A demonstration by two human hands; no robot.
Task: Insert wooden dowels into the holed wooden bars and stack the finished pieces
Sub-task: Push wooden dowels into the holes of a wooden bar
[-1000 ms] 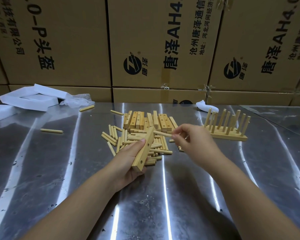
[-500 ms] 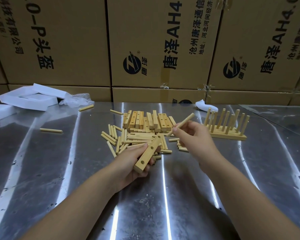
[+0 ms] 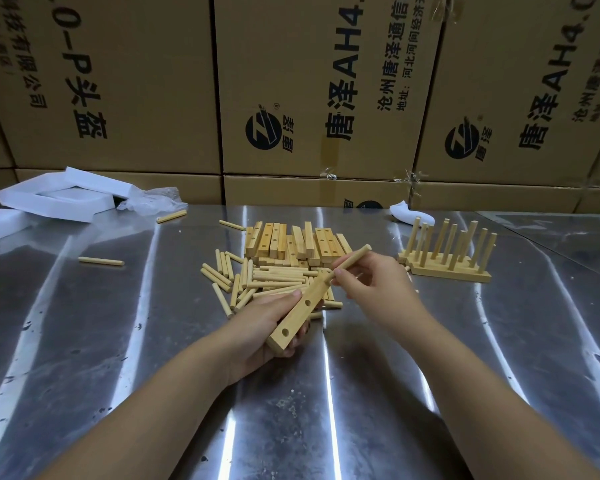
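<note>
I work at a scuffed steel table [image 3: 84, 341] set against a wall of cardboard boxes [image 3: 118, 81] printed "唐泽 AH4" beside a round logo. My left hand [image 3: 260, 327] grips a holed bar [image 3: 302, 308] above the loose dowels [image 3: 257, 278]. My right hand [image 3: 371, 282] pinches a dowel [image 3: 352, 259], its tip at the bar's far end. Finished pieces [image 3: 447, 258] stand on my right.

One wide-angle head-worn view, close above the near edge of a shiny scratched steel tabletop [image 3: 84, 341], tilted forward and down across it, facing printed brown cardboard boxes [image 3: 118, 81] behind its far edge
</note>
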